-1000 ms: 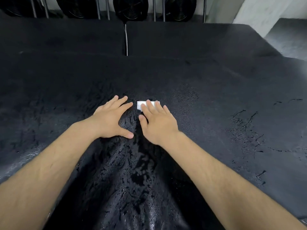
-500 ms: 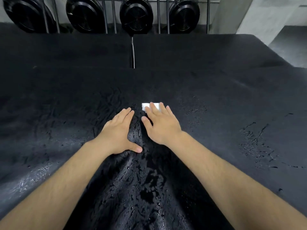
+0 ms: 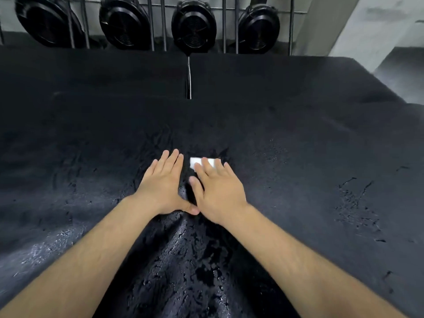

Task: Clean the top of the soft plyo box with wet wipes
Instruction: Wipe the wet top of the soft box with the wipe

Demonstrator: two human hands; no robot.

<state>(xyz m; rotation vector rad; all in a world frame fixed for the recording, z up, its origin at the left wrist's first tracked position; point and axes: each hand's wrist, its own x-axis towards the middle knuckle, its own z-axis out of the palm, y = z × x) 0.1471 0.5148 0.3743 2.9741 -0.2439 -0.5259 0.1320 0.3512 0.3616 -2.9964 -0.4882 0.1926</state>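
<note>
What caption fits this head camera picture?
Right hand presses a wet wipe on the plyo box, left hand flat beside.

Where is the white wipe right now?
In the head view, the wipe lies near the middle of the black box top, pressed under the right hand, just right of the left hand.

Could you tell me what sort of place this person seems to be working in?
Probably a gym: a big black soft plyo box, with round black discs, perhaps weight plates, standing behind metal bars at the wall.
</note>
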